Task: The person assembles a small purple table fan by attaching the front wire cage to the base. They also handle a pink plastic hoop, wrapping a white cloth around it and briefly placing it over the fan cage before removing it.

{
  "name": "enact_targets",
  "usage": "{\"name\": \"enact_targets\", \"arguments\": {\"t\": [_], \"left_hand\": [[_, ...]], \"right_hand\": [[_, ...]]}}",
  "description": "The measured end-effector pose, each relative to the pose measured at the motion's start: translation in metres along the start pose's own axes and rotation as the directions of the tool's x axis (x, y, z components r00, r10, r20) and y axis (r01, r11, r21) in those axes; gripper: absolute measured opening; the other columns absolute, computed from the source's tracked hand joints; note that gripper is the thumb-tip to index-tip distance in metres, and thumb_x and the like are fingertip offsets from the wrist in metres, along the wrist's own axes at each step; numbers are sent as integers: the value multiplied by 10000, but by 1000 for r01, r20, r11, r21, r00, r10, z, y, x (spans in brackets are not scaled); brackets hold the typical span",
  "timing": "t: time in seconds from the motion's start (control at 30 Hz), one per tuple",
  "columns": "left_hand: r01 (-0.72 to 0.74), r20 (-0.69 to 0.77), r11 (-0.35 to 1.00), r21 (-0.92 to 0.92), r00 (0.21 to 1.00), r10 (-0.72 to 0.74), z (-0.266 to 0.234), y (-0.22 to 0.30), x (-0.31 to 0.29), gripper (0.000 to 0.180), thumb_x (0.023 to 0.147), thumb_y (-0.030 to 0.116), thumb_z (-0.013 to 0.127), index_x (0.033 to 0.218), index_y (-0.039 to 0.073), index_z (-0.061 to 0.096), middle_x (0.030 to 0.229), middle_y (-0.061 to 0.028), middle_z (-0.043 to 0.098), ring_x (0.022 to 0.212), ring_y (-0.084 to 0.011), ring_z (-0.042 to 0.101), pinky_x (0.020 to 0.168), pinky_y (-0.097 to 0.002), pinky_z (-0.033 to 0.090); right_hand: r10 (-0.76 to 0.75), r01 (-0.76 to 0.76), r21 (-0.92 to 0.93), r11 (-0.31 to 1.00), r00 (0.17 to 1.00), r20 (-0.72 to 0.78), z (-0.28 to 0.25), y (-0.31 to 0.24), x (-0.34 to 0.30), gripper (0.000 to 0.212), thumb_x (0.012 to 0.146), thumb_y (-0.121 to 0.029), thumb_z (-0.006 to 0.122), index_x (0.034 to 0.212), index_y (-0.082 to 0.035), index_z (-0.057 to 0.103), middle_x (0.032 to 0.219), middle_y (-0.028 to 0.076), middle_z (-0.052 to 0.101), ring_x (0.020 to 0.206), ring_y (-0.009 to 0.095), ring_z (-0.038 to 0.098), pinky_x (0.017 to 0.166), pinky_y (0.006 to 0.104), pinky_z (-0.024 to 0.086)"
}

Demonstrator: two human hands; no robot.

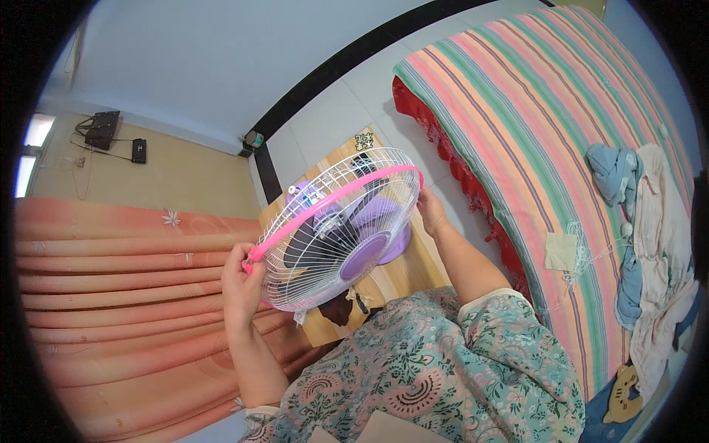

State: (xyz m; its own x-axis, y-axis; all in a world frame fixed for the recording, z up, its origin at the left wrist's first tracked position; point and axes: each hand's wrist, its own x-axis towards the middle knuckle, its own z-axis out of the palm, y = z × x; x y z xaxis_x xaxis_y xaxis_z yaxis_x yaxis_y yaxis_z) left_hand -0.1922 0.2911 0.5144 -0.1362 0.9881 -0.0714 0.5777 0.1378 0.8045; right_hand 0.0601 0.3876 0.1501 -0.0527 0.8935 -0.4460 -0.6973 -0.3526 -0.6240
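Observation:
An electric fan stands tilted in front of me on a small wooden table [417,269]. Its round white wire guard [295,284] has a purple centre cap [365,257] and a pink rim ring [325,206]. Part of the purple base [399,245] shows behind the guard. My left hand [242,284] grips the ring's left side, fingers closed near a pink clip. On the opposite side, my right hand [431,210] holds the ring's edge, its fingers partly hidden behind the rim. The blades are seen only through the wires.
Orange curtains [133,258] hang at the left, near a black bag [102,130]. A striped bed [502,111] fills the right, carrying blue clothing [613,173], a beige square [561,251] and white cord. Dark cloth [336,310] lies at the table's near edge.

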Motion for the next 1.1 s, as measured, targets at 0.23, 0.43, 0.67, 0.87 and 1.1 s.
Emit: {"name": "enact_targets", "arguments": {"t": [0.23,0.43,0.67,0.87,1.1], "left_hand": [[-8,-21,1000,-6,1000,8,4,0,-8,22,911,33,515,932,31,511,712,41,480,586,-17,417,496,-168,335],[-58,-25,998,23,998,59,0,-7,-10,21,898,29,517,918,29,510,687,44,467,550,-18,406,472,-176,325],[-78,-68,996,49,994,81,0,-10,-12,47,857,17,522,903,10,512,744,-2,468,635,-59,428,555,-209,371],[-65,-67,994,90,995,71,-2,-16,-11,80,850,39,532,916,1,507,795,-44,459,706,-114,445,634,-256,396],[-141,-64,970,196,986,156,-2,-21,-7,49,897,35,515,939,9,518,771,23,489,701,-48,442,623,-201,397]], "right_hand": [[-351,406,-486,774,914,204,24,-59,-20,414,936,-143,398,1333,-44,462,1243,110,519,1208,210,437,1052,298,278],[-339,427,-497,756,904,261,20,-70,-20,340,961,-171,399,1255,-38,506,1218,109,522,1168,212,459,1011,311,328],[-338,421,-573,703,907,252,25,-70,-39,320,979,-198,403,1224,-28,520,1132,80,575,1074,165,512,954,296,372],[-342,432,-585,686,902,264,19,-80,-28,314,955,-205,497,1191,-11,568,1048,56,629,984,125,559,880,277,426],[-236,334,-568,752,941,242,16,-88,-28,307,924,-217,574,1140,-4,622,984,40,657,938,105,576,857,257,437]]}}
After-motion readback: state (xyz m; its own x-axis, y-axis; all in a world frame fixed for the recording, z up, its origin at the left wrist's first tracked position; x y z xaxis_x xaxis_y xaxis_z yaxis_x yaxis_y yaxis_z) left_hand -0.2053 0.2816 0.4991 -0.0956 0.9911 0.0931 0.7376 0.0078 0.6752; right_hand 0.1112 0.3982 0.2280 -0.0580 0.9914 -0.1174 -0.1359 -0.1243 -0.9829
